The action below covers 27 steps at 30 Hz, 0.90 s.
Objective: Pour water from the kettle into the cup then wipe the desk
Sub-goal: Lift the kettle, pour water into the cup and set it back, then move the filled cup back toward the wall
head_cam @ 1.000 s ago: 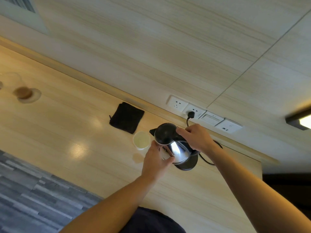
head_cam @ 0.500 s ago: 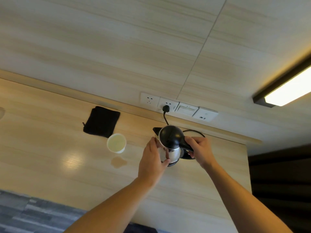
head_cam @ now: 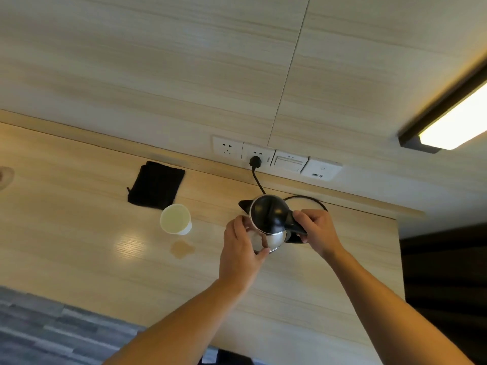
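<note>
A steel kettle (head_cam: pixel 267 219) with a black lid stands upright on its black base near the back of the wooden desk (head_cam: pixel 79 246). My right hand (head_cam: pixel 317 231) grips its black handle. My left hand (head_cam: pixel 241 252) cups the shiny steel body from the front left. A white paper cup (head_cam: pixel 176 219) holding pale liquid stands to the left of the kettle, apart from both hands. A folded black cloth (head_cam: pixel 156 185) lies flat behind the cup. In front of the cup, a small wet patch (head_cam: pixel 182 249) marks the desk.
The kettle's black cord (head_cam: pixel 257 177) runs to wall sockets (head_cam: pixel 276 160) behind it. The desk's right edge (head_cam: pixel 398 259) lies close beside my right arm. A lit lamp (head_cam: pixel 453 119) hangs at the upper right. Grey carpet (head_cam: pixel 39 330) shows at the lower left.
The kettle went from tilted to upright on its base, with both hands still on it. The view swung right, so the cup and cloth now sit further left of the kettle.
</note>
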Tool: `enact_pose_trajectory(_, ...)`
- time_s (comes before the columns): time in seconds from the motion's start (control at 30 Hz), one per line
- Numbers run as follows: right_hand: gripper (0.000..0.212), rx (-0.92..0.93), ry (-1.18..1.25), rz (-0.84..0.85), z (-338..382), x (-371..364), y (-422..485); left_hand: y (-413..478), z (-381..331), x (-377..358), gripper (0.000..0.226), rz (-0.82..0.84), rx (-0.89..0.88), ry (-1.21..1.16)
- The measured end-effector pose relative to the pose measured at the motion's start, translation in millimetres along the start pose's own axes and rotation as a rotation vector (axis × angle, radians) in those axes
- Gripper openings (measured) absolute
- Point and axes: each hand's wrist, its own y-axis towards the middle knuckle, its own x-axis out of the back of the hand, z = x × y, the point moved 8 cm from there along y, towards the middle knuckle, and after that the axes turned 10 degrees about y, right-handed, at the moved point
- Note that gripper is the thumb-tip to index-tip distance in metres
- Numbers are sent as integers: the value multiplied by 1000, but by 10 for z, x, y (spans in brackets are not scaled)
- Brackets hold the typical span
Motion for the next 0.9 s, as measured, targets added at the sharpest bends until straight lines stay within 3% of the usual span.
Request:
enact_pose_trajectory(0.23, 39, 52, -189, -36, 25, 50, -6, -8, 69, 73, 94, 23, -20, -8)
enact_pose_trajectory(0.33, 31, 142, -384, -169, 223, 117, -55, -2, 329, 304, 92, 68, -26, -9)
enact_pose_trajectory(0.43, 33, 318, -466, -299, 621, -70, -182, 19, 755, 786, 84, 0, 16, 37)
enact_pose_trajectory(0.5, 29, 471, -489, -228, 919, -485, -290, 65, 1043, 1135, 82, -61, 34, 79)
enact_pose_trajectory(0.57, 26, 514, -501, -55, 1026, -1006, -349, 169, 1298, 1377, 83, -58, 13, 148)
enact_pose_trajectory(0.63, 33, 456, -558, 115, 932, -1514, -333, 329, 1505, 1494, 89, 30, -18, 212)
enact_pose_trajectory(0.7, 47, 274, -645, 235, 653, -1921, -215, 497, 1670, 1501, 98, 158, -42, 244)
enact_pose_trajectory(0.8, 77, -14, -658, 316, 198, -2284, 8, 706, 1836, 1370, 107, 324, -80, 279)
enact_pose_trajectory(0.9, 93, -132, -629, 316, -44, -2519, 187, 833, 1891, 1185, 101, 439, -119, 284)
